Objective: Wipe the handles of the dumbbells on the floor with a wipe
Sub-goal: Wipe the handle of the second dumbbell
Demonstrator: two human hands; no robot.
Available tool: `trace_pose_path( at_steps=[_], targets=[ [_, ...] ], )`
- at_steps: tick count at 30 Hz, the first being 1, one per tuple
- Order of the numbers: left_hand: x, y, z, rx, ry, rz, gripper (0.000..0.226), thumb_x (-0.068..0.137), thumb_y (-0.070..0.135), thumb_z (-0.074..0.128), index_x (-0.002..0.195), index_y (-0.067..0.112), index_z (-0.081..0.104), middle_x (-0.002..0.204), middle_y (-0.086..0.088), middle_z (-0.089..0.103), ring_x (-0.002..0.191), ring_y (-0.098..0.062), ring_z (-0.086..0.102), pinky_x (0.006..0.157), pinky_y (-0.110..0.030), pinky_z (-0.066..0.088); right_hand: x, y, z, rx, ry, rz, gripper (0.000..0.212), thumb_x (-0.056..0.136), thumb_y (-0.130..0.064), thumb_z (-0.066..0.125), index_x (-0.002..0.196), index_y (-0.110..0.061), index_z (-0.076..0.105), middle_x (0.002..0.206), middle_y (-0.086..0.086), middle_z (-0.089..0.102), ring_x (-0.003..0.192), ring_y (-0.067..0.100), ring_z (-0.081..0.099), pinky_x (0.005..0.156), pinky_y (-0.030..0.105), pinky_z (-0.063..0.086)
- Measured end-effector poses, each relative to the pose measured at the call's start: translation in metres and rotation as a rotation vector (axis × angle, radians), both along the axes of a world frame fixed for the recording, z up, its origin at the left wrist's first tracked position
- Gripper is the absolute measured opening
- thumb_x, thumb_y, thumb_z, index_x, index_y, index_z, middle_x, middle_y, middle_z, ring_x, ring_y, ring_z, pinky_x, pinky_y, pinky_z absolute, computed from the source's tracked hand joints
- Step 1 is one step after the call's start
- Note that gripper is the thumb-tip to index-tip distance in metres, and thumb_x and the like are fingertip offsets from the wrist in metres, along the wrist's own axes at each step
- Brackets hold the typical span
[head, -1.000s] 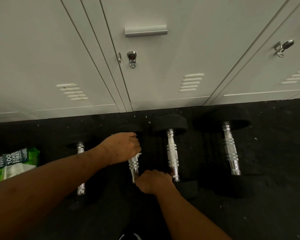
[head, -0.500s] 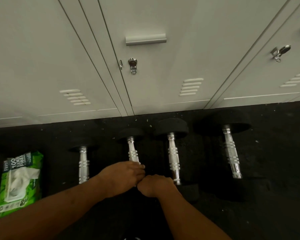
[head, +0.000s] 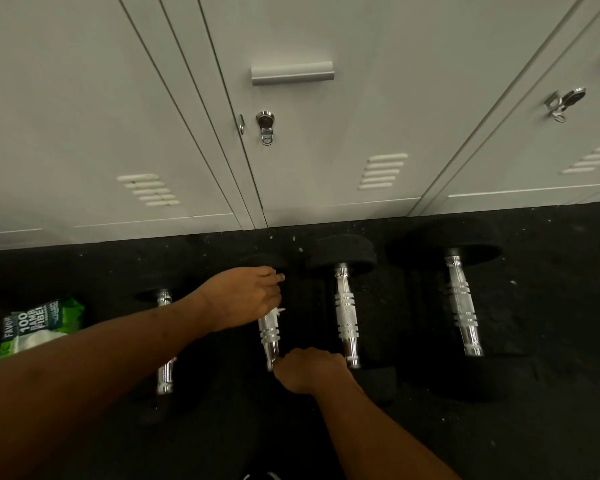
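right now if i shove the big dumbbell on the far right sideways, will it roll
The rightmost dumbbell probably rolls sideways: its black heads look round. Likely heaviest of the row, having the largest heads.

The left hand point(head: 246, 297) grips a white wipe point(head: 278, 311) round the far part of a dumbbell handle point(head: 269, 332), and the right hand point(head: 309, 370) holds its near end. Another dumbbell point(head: 345, 317) lies just right of both hands, a pack of wipes point(head: 39, 323) well left of them.

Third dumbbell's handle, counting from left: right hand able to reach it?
Likely yes: third dumbbell's handle lies bare beside the right hand, nothing between, but that hand grips the second dumbbell.
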State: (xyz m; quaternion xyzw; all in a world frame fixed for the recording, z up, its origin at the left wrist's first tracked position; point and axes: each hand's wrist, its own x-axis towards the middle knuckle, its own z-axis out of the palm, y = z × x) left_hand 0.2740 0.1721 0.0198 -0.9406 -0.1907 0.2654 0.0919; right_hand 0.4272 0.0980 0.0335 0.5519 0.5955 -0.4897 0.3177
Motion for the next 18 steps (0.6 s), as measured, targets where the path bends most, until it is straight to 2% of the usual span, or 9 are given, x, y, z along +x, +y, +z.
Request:
trace_pose_path(
  at_steps=[4, 6, 8, 10, 12, 15, 18],
  targets=[
    [0.004, -0.005, 0.001, 0.023, 0.098, 0.023, 0.056, 0.096, 0.01, 0.05, 0.147, 0.003, 0.029, 0.154, -0.02, 0.03, 0.145, -0.031, 0.021, 0.119, -0.042, 0.011, 0.001, 0.0, 0.0, -0.008, 0.004, 0.005, 0.053, 0.099, -0.043, 0.027, 0.138, -0.011, 0.046, 0.143, 0.014, 0.046, 0.13, 0.032, 0.044, 0.106, 0.046, 0.031],
    [0.001, -0.014, -0.003, -0.023, 0.057, 0.095, 0.057, 0.096, 0.01, 0.05, 0.148, 0.004, 0.027, 0.155, -0.018, 0.028, 0.146, -0.03, 0.021, 0.119, -0.041, 0.009, 0.0, 0.0, -0.001, -0.001, 0.003, 0.007, 0.054, 0.099, -0.044, 0.026, 0.139, -0.012, 0.045, 0.145, 0.013, 0.045, 0.131, 0.032, 0.043, 0.107, 0.046, 0.031],
    [-0.003, -0.025, -0.006, -0.058, -0.108, 0.131, 0.056, 0.091, 0.01, 0.058, 0.144, 0.005, 0.039, 0.15, -0.016, 0.04, 0.141, -0.028, 0.033, 0.116, -0.038, 0.013, 0.0, -0.001, -0.001, 0.001, 0.003, 0.02, 0.053, 0.099, -0.042, 0.026, 0.137, -0.011, 0.046, 0.143, 0.014, 0.046, 0.13, 0.032, 0.044, 0.106, 0.046, 0.031],
    [-0.005, -0.036, -0.009, -0.095, -0.251, 0.14, 0.055, 0.076, 0.015, 0.077, 0.128, 0.01, 0.06, 0.132, -0.01, 0.061, 0.127, -0.022, 0.053, 0.109, -0.034, 0.024, -0.001, -0.002, 0.0, 0.013, 0.002, 0.029, 0.051, 0.099, -0.039, 0.028, 0.135, -0.01, 0.049, 0.141, 0.013, 0.048, 0.128, 0.032, 0.046, 0.104, 0.045, 0.032],
    [-0.004, -0.049, -0.014, -0.177, -0.344, 0.129, 0.051, 0.064, 0.02, 0.085, 0.112, 0.015, 0.072, 0.116, -0.004, 0.07, 0.113, -0.017, 0.064, 0.104, -0.031, 0.037, -0.001, -0.003, 0.001, 0.037, 0.001, 0.021, 0.049, 0.098, -0.037, 0.028, 0.134, -0.01, 0.049, 0.141, 0.013, 0.048, 0.128, 0.032, 0.046, 0.104, 0.045, 0.033],
    [0.004, -0.073, -0.02, -0.264, -0.426, 0.121, 0.041, 0.065, 0.023, 0.083, 0.105, 0.018, 0.075, 0.109, 0.002, 0.073, 0.108, -0.012, 0.066, 0.101, -0.028, 0.043, 0.0, -0.003, 0.001, 0.043, 0.005, 0.028, 0.046, 0.097, -0.032, 0.029, 0.133, -0.011, 0.05, 0.141, 0.012, 0.049, 0.128, 0.031, 0.046, 0.104, 0.046, 0.032],
    [0.005, -0.077, -0.017, -0.249, -0.489, 0.122, 0.028, 0.077, 0.021, 0.063, 0.101, 0.021, 0.076, 0.106, 0.006, 0.073, 0.105, -0.008, 0.066, 0.1, -0.024, 0.043, -0.001, -0.003, -0.002, 0.026, 0.004, 0.041, 0.046, 0.097, -0.031, 0.029, 0.134, -0.011, 0.049, 0.142, 0.011, 0.048, 0.129, 0.031, 0.045, 0.105, 0.048, 0.031]
  ],
)
